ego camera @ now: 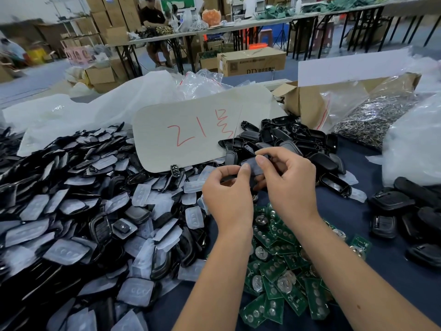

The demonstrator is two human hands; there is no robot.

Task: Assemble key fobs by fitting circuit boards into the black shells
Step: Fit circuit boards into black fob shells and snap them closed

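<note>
A black shell (253, 166) is held up between both hands above the desk (353, 206), which is covered in dark blue. The shell is pinched at its left end by the thumb and curled fingers of the left hand (228, 195), and its right part is pinched by the thumb and forefinger of the right hand (290, 185), the other fingers being curled beneath it. Whether a board is already seated in the shell cannot be told.

Directly below the hands and wrists a heap of green circuit boards (284, 273) is spread on the desk, many with round silver contacts showing. To the left, a large pile of black shells mixed with pale translucent button pads (78, 211) is seen. Behind the hands more empty black shells (296, 142) are heaped, and a smaller group of black parts (405, 218) lies at the right edge. A grey card marked in red (191, 130) leans against the far pile. A clear bag of metal rings (372, 118) is set in a cardboard box (307, 101) at the upper right.
</note>
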